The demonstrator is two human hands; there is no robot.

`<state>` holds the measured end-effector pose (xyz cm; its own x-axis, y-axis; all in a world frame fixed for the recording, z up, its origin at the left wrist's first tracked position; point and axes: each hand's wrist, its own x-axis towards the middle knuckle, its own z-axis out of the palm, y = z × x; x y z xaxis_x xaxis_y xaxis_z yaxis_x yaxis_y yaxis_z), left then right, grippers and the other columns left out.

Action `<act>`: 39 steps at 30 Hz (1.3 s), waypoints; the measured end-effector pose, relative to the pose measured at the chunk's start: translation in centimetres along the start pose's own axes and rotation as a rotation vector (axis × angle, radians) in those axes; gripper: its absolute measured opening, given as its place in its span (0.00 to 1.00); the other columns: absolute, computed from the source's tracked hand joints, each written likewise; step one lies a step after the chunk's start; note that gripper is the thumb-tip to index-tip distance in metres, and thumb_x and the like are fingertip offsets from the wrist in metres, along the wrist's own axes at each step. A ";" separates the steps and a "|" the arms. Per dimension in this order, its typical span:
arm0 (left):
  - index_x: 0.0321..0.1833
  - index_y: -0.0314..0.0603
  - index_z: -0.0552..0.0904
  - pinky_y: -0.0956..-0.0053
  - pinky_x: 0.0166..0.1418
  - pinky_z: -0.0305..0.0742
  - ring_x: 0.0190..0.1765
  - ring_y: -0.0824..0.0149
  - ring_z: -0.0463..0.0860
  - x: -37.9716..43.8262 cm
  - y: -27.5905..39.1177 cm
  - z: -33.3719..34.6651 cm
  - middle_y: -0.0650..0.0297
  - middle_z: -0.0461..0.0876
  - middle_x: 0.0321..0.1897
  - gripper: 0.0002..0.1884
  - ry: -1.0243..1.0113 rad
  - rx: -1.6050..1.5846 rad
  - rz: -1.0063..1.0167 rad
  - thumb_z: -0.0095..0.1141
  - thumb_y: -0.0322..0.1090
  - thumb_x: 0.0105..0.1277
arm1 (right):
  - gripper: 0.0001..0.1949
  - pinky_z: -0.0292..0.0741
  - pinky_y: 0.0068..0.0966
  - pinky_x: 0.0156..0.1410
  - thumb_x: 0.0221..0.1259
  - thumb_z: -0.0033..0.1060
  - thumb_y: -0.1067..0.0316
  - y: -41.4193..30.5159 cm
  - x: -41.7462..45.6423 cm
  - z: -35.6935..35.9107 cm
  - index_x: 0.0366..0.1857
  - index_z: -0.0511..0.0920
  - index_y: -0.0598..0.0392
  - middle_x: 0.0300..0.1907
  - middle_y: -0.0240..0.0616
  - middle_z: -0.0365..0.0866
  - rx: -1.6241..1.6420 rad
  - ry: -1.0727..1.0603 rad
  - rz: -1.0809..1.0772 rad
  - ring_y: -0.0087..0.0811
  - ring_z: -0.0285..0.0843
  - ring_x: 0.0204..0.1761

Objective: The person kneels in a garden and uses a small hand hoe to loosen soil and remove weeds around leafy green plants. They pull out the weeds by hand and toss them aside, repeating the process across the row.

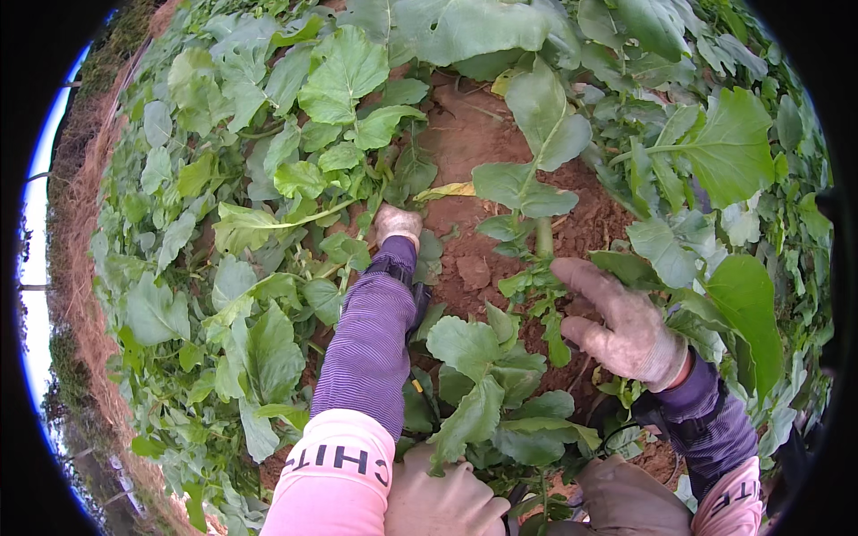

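My left hand [398,224], in a soiled pale work glove, reaches in among the stems of a leafy plant [375,167] left of the bare soil strip; leaves and my wrist hide its fingers. My right hand [620,321], in a similar muddy glove, is at the right with thumb and forefinger apart. Nothing shows between them. Its forefinger tip lies close to the thick pale green stalk [544,238] of another leafy plant, whose broad lobed leaves [526,184] spread upward over the soil.
Reddish-brown soil [462,141] with clods runs between the plants. Dense broad-leaved crop stands on both sides. A yellowed leaf [448,191] lies on the soil. My knees [442,496] are at the bottom, behind more leaves [476,375]. Dry straw-coloured ground [90,268] borders the far left.
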<state>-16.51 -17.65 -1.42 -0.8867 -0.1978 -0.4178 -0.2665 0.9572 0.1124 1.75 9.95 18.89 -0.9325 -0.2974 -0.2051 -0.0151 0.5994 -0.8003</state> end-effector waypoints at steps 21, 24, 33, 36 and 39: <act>0.51 0.43 0.83 0.65 0.57 0.75 0.57 0.59 0.80 -3.8 -3.5 -2.9 0.55 0.81 0.53 0.21 -0.326 0.679 0.126 0.57 0.42 0.55 | 0.30 0.66 0.35 0.65 0.54 0.57 0.59 -1.2 -0.2 1.6 0.62 0.67 0.61 0.59 0.54 0.71 0.026 -0.027 -0.071 0.48 0.70 0.61; 0.49 0.42 0.84 0.66 0.57 0.75 0.57 0.58 0.80 -4.0 -4.3 -1.7 0.55 0.81 0.52 0.19 -0.330 0.789 0.136 0.57 0.40 0.54 | 0.29 0.67 0.36 0.64 0.54 0.58 0.60 -1.2 -0.4 2.0 0.61 0.68 0.61 0.59 0.54 0.71 -0.034 -0.002 -0.111 0.49 0.70 0.61; 0.50 0.44 0.82 0.61 0.58 0.75 0.57 0.54 0.79 -5.4 -0.7 -3.5 0.53 0.81 0.51 0.19 -0.276 0.360 0.118 0.57 0.36 0.54 | 0.28 0.69 0.36 0.61 0.52 0.60 0.60 -1.2 -0.6 2.5 0.59 0.71 0.59 0.58 0.51 0.73 -0.010 0.006 -0.085 0.49 0.72 0.58; 0.49 0.43 0.83 0.61 0.54 0.78 0.57 0.57 0.79 -4.0 -1.2 -2.6 0.52 0.80 0.53 0.16 -0.181 0.465 0.123 0.58 0.35 0.57 | 0.28 0.70 0.36 0.61 0.51 0.61 0.60 -1.2 -0.7 2.6 0.60 0.71 0.56 0.58 0.50 0.73 -0.011 0.019 -0.084 0.48 0.73 0.57; 0.54 0.42 0.79 0.61 0.59 0.74 0.59 0.52 0.77 -1.6 -2.8 -1.2 0.52 0.77 0.55 0.19 -0.067 0.381 0.033 0.56 0.31 0.57 | 0.28 0.70 0.36 0.60 0.51 0.61 0.61 -1.2 -0.9 2.7 0.60 0.71 0.53 0.58 0.48 0.74 -0.020 -0.049 0.057 0.46 0.73 0.57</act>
<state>-14.84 -20.26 -0.01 -0.8623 -0.1635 -0.4793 -0.0678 0.9752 -0.2106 3.57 7.55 18.52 -0.9131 -0.2986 -0.2777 0.0296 0.6307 -0.7755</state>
